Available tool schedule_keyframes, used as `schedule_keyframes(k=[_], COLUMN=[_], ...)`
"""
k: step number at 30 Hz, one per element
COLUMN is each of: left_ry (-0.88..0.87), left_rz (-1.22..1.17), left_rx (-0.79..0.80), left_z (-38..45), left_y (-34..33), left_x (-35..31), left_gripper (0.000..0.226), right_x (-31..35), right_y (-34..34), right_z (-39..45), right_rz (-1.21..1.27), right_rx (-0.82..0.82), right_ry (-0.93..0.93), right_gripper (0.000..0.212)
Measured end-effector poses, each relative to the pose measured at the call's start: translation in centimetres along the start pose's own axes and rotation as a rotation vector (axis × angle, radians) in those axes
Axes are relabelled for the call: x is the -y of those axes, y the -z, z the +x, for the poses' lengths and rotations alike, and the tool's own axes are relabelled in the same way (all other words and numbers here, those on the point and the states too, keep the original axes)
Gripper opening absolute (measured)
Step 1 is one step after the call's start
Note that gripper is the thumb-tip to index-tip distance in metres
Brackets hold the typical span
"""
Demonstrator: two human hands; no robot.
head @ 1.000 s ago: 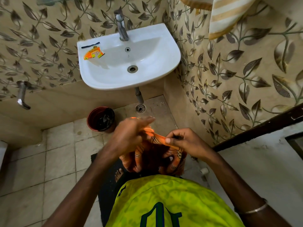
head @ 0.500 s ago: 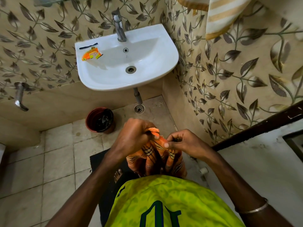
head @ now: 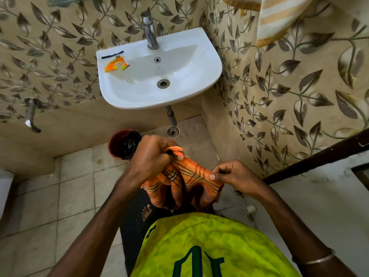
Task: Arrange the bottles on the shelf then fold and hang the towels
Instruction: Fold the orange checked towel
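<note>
Left hand: fist clenched on one end of the orange towel; a fringe tuft sticks out above the knuckles.
Right hand: thumb and fingers pinch the towel's other top edge.
Orange towel: bunched between both hands, hanging below them; lower end hidden behind the green shirt.
Striped towel: hangs on the wall well above the right fingers, top cut off by the frame.
Sink: beyond the fingers; orange sachet on its rim, print unreadable.
Red pot: just left of the left hand, partly covered by it.
</note>
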State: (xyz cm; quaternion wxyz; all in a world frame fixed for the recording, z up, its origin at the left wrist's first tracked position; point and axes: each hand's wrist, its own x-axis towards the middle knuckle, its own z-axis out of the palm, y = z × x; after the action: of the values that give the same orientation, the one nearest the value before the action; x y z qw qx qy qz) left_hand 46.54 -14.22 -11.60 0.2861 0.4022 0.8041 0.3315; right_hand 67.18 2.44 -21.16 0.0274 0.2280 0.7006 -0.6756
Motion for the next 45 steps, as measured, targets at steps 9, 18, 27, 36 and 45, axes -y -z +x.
schedule_keyframes(k=[9,18,27,36,45], left_ry=[0.018,-0.163,-0.111,-0.060,-0.034], left_rz=[0.158,0.007,0.008,-0.030,-0.016], left_rx=[-0.062,0.244,0.179,0.086,0.086], left_z=[-0.1,-0.4,-0.3,-0.1,-0.1], left_y=[0.0,-3.8,-3.3,-1.5,-1.2], left_x=[1.4,1.1,0.6,0.1,0.3], left_gripper=[0.008,0.050,0.010,0.008,0.011], right_x=[1.0,2.8,2.6,1.4,0.2], right_y=[-0.9,-1.9,-1.5,-0.4,0.6], right_z=[0.5,1.6,0.8,0.1,0.5], right_rz=[-0.051,-0.019,-0.015,-0.003,-0.099], right_rx=[0.002,0.049,0.090,0.036,-0.027], right_ry=[0.082,0.122,0.066,0.062,0.129], right_gripper=[0.017,0.019,0.013,0.022,0.011])
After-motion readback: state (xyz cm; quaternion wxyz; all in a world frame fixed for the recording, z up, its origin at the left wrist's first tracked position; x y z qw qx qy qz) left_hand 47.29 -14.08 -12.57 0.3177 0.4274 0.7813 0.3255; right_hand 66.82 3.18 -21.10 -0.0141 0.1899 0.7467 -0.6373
